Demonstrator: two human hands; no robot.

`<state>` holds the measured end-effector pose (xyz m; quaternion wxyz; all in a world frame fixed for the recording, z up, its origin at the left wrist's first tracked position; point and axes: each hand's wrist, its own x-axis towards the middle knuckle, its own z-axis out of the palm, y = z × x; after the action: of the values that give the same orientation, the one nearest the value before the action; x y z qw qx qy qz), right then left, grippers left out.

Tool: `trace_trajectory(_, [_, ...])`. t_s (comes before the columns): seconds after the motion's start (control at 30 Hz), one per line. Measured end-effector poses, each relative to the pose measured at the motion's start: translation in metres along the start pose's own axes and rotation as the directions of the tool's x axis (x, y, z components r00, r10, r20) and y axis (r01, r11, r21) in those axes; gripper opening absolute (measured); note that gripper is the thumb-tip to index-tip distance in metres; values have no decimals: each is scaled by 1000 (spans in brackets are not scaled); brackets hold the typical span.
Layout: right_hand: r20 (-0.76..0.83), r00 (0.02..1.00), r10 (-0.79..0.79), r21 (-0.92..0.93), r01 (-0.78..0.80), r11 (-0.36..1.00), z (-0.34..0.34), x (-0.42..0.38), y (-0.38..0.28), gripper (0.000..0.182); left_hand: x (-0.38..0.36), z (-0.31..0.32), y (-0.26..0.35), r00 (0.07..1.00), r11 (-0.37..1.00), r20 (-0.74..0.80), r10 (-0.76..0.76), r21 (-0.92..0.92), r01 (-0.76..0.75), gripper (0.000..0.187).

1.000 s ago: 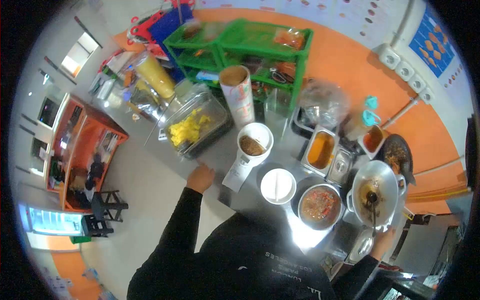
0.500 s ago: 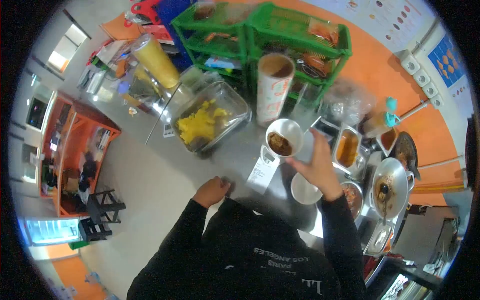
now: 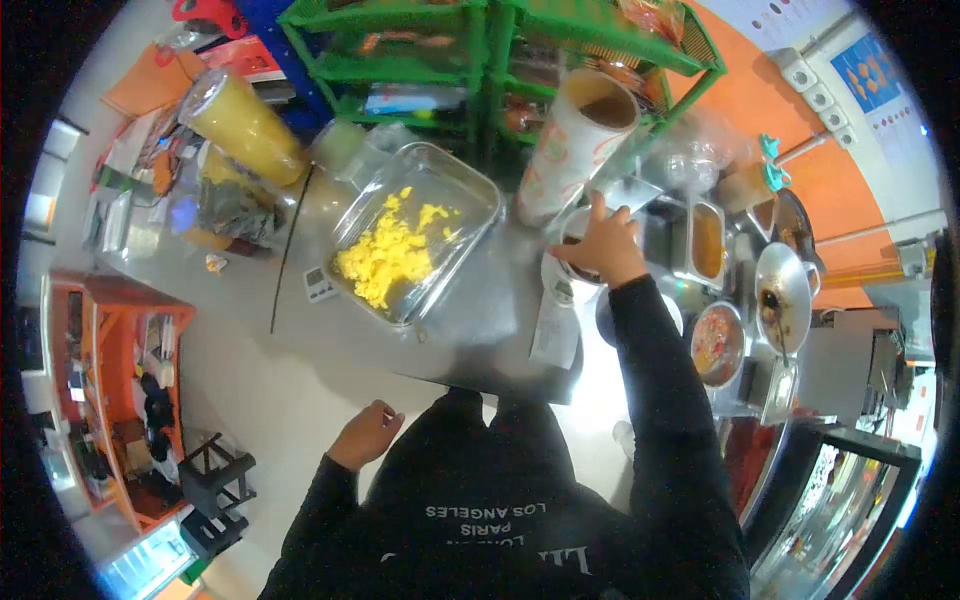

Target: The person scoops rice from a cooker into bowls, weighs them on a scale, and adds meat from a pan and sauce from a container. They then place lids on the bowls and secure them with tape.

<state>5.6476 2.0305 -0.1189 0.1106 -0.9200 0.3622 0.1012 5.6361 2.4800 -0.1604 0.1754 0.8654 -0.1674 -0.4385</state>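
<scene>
My right hand [image 3: 605, 248] reaches across a white bowl [image 3: 577, 222], its thumb at the near rim and its spread fingers at the far rim. The hand covers much of the bowl, so its contents barely show. Under the bowl is a white kitchen scale [image 3: 561, 291], with a paper slip [image 3: 555, 332] in front of it. A second white bowl [image 3: 671, 312] is partly hidden behind my right forearm. My left hand [image 3: 370, 432] hangs in front of the counter edge, fingers loosely curled and slightly apart, with nothing in it.
A clear tray [image 3: 465, 262] holds yellow crumbled food. Behind it stand green racks [image 3: 400, 65] and a tall roll [image 3: 575, 150]. On the right are a steel container [image 3: 706, 245], a bowl of reddish food [image 3: 717, 345] and a wok [image 3: 783, 290].
My right hand has moved from beside the white bowl to over it, covering its contents. My left hand has dropped lower and left, its fingers loosening. The camera view has shifted.
</scene>
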Motion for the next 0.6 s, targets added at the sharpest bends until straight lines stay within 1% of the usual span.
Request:
trace_trajectory(0.1, [10,999,53,-42,-53,998,-2,-1,-4,117,4,0,-8,998,998,-9,63,-14,-63,44])
trace_trajectory(0.2, [-14,998,67,-112,-68,991,11,4,1,115,10,0,-10,999,998,17,30,-47,-29,44])
trace_trajectory(0.3, [-26,998,64,-57,-65,996,13,2,1,112,12,-1,-11,999,998,23,39,-59,-37,44])
trace_trajectory(0.4, [-21,995,94,-40,-95,995,3,-9,-6,110,16,-1,-18,997,997,24,76,-33,-76,44])
trace_trajectory(0.5, [-52,995,87,-39,-89,995,1,-29,-18,110,18,-2,-24,996,996,24,89,-9,-89,44])
trace_trajectory(0.6, [5,1000,23,-34,-23,999,7,-58,-37,111,19,4,-35,996,996,27,87,3,-87,43])
